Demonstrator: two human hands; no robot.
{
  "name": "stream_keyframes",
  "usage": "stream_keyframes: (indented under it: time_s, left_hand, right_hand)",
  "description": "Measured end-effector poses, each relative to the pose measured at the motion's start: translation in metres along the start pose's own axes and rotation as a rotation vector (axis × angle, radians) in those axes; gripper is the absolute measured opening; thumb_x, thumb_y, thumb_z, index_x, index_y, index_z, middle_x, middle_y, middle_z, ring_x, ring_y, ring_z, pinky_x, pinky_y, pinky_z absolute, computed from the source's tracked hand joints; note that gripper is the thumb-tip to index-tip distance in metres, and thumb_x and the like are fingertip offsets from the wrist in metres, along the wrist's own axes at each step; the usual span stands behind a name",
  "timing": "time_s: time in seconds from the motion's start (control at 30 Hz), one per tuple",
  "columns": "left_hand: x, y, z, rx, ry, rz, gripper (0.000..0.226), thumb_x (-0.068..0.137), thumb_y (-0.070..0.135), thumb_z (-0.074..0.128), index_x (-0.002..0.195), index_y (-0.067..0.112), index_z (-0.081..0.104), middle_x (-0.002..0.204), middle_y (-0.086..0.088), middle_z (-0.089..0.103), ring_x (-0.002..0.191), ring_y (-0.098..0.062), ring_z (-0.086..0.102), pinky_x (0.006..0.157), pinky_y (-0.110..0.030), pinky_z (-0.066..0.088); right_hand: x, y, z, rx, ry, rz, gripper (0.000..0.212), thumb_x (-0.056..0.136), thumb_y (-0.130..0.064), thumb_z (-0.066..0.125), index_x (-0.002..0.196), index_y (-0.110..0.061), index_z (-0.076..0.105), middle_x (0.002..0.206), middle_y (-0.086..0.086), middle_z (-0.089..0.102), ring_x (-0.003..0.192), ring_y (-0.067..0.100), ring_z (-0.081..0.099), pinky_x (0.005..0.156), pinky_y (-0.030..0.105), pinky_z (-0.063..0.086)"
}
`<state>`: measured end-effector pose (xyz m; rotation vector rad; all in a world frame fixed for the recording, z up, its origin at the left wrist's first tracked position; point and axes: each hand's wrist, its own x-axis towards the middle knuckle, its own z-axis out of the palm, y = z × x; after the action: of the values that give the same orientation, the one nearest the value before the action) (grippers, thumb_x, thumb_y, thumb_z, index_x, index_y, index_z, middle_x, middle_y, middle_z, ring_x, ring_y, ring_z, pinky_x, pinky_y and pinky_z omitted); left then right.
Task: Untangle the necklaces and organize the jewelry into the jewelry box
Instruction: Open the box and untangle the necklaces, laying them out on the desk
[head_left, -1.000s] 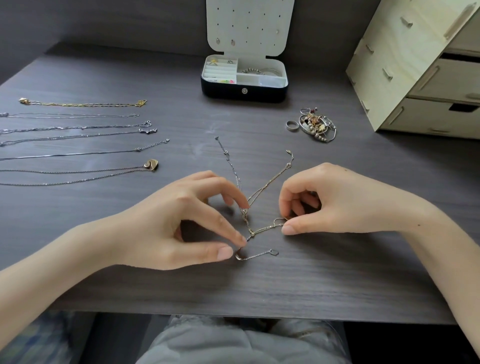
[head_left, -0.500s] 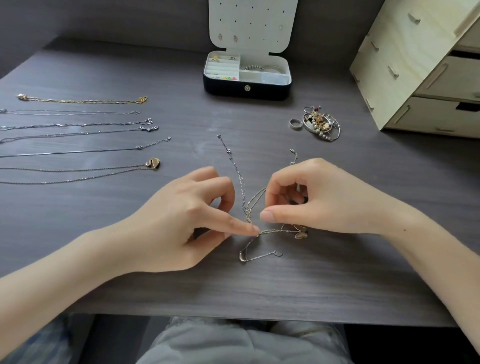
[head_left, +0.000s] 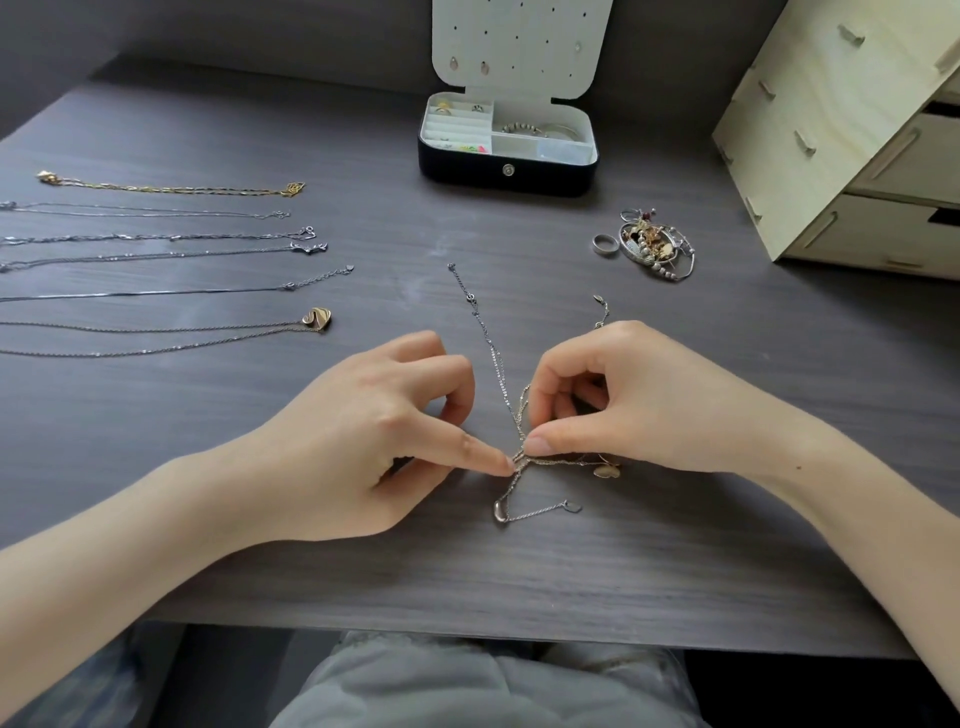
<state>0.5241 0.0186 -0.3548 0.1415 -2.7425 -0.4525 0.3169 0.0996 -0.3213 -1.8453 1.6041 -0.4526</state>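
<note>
Your dark tabletop fills most of the frame, with a pale wooden drawer unit at the upper right. Your left hand and right hand meet at lower centre, each pinching the tangled necklaces between thumb and forefinger at the knot, with the other fingers curled. Loose ends fan toward the top of the frame, and a pendant lies just below the knot. The jewelry box stands open at top centre, well apart from your hands. At the left, straightened necklaces lie in parallel rows. Right of centre sits a small heap of jewelry with a ring just beside it.
</note>
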Motion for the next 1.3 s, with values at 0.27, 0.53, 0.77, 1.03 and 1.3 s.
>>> stream_keyframes:
  time_s: [0.27, 0.53, 0.77, 1.03, 1.3]
  left_hand:
    - [-0.002, -0.003, 0.0, -0.009, 0.025, -0.004, 0.033, 0.088, 0.014, 0.049, 0.096, 0.033, 0.075, 0.08, 0.003, 0.05, 0.07, -0.012, 0.031, 0.058, -0.026, 0.035]
    - [0.0, -0.003, -0.001, 0.011, 0.04, -0.037, 0.027, 0.086, 0.015, 0.051, 0.09, 0.028, 0.075, 0.078, 0.004, 0.049, 0.07, -0.012, 0.032, 0.06, -0.025, 0.033]
    - [0.003, 0.001, -0.005, -0.024, 0.084, -0.095, 0.021, 0.082, 0.017, 0.055, 0.09, 0.022, 0.073, 0.081, 0.006, 0.049, 0.071, -0.016, 0.041, 0.063, -0.027, 0.035]
    - [0.004, 0.006, -0.007, -0.018, 0.126, -0.188, 0.016, 0.08, 0.027, 0.056, 0.078, 0.018, 0.069, 0.081, 0.007, 0.052, 0.07, -0.02, 0.047, 0.062, -0.033, 0.038]
    - [0.014, 0.011, 0.001, 0.013, -0.004, -0.113, 0.025, 0.087, 0.026, 0.051, 0.097, 0.032, 0.073, 0.088, 0.005, 0.054, 0.079, -0.014, 0.044, 0.069, -0.022, 0.036]
  right_hand:
    - [-0.001, 0.008, -0.008, -0.081, 0.068, 0.007, 0.013, 0.073, -0.03, 0.077, 0.069, -0.029, 0.064, 0.06, -0.013, 0.059, 0.058, 0.006, 0.048, 0.055, 0.016, 0.035]
    - [-0.005, 0.011, -0.012, -0.093, 0.114, -0.017, 0.011, 0.075, -0.028, 0.075, 0.073, -0.03, 0.064, 0.065, -0.014, 0.057, 0.061, 0.01, 0.046, 0.057, 0.018, 0.034]
    - [-0.017, 0.012, -0.017, -0.135, -0.019, -0.083, 0.021, 0.066, -0.05, 0.071, 0.078, -0.034, 0.065, 0.078, -0.014, 0.06, 0.076, 0.013, 0.053, 0.065, 0.022, 0.042]
    - [-0.024, 0.014, -0.019, -0.239, -0.119, -0.124, 0.018, 0.072, -0.041, 0.075, 0.082, -0.03, 0.065, 0.084, -0.018, 0.058, 0.082, 0.007, 0.054, 0.072, 0.021, 0.042]
    - [-0.029, 0.007, -0.019, -0.124, -0.159, -0.086, 0.016, 0.076, -0.018, 0.076, 0.073, -0.024, 0.061, 0.071, -0.013, 0.06, 0.068, 0.009, 0.056, 0.06, 0.012, 0.038]
